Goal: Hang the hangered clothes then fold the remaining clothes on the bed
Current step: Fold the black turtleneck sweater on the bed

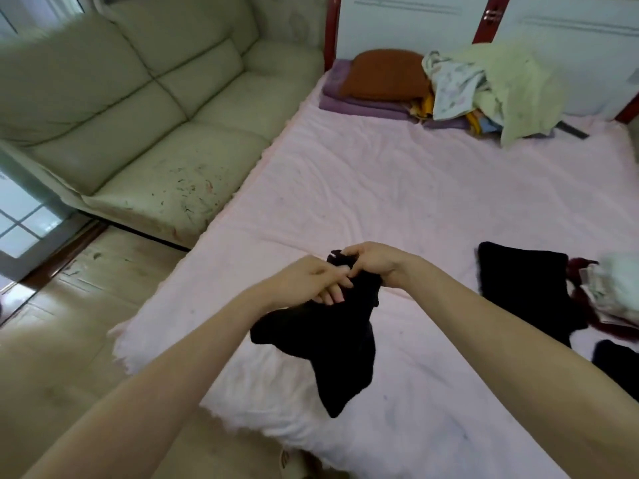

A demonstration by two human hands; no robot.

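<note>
A small black garment (332, 340) hangs in the air over the near part of the pink bed (380, 188). My right hand (373, 266) pinches its top edge. My left hand (311, 280) grips the same bunched top just to the left, its fingers curled into the cloth. The two hands touch each other. On the bed to the right a folded black garment (525, 288) lies flat. Beyond it sits a heap of dark red and white clothes (608, 295), and another black piece (615, 361) shows at the right edge.
A pale green sofa (138, 108) stands against the bed's left side. At the bed's head lie an orange pillow (383, 74), purple folded bedding (359, 107) and a pile of light cloths (484, 88). Wooden floor (69, 305) lies at the lower left.
</note>
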